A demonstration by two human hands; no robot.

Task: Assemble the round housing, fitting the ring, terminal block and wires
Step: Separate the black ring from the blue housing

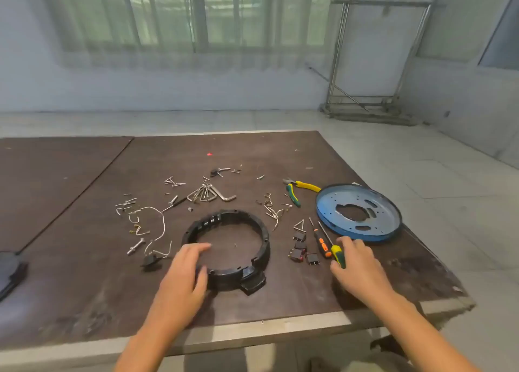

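A black round ring housing (pixel 254 225) lies flat on the brown table, a tab sticking out at its near right. My left hand (pixel 186 270) grips its near left rim, fingers inside and thumb outside. My right hand (pixel 356 265) closes around the yellow-green handle of a screwdriver (pixel 337 255) lying on the table. A blue round metal plate (pixel 359 213) sits to the far right. Several small black terminal blocks (pixel 302 249) lie between ring and screwdriver. White wires (pixel 153 225) curl to the left of the ring.
An orange-handled screwdriver (pixel 321 241) lies beside the yellow one. Yellow-green pliers (pixel 297 190), a set of hex keys (pixel 210 194), bolts and several loose screws are scattered behind the ring. The table's front edge (pixel 252 332) is close to me.
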